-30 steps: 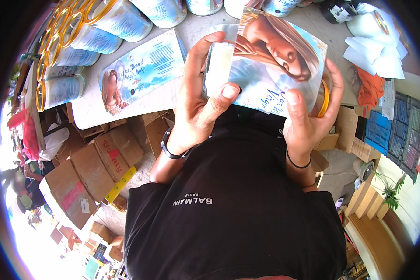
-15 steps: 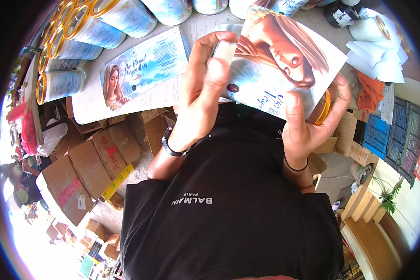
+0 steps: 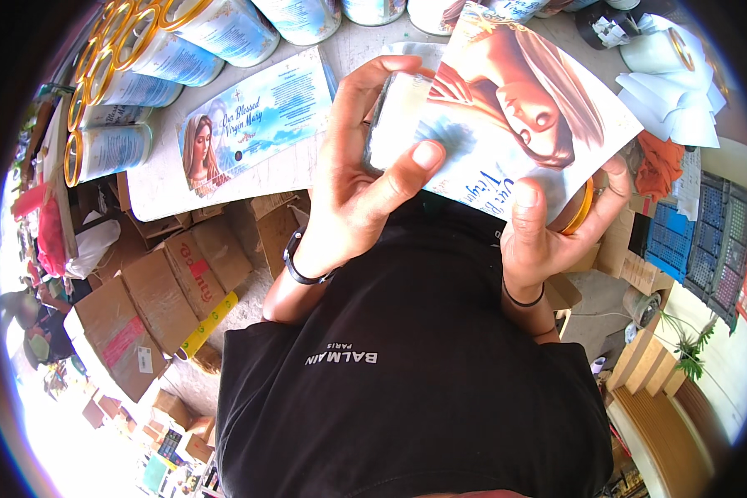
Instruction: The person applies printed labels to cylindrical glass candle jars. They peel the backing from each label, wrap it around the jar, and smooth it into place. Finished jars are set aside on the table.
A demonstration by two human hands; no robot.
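Observation:
Between my two hands lies a jar [image 3: 397, 124] with a white body, a clear end and a gold rim [image 3: 585, 209]. A glossy printed label [image 3: 515, 133], showing a veiled figure on pale blue, lies over it and stands out past its side. My left hand [image 3: 355, 170] is closed round the clear end, thumb stretched across toward the label's edge. At the rim end, my right hand [image 3: 548, 236] grips jar and label, its thumb on the label's lower edge and its fingers behind the rim. The label covers most of the jar.
More printed labels [image 3: 257, 120] lie on the white table [image 3: 158, 195] at left. Several labelled jars with gold rims [image 3: 145, 87] crowd its far left. Crumpled white paper sheets [image 3: 668, 95] and an orange cloth [image 3: 657, 166] are at right. Cardboard boxes [image 3: 153, 295] stand below left.
My left thumb has moved right and down toward the label's edge, baring more of the white jar. The label has shifted a little to the right. My right hand keeps its grip.

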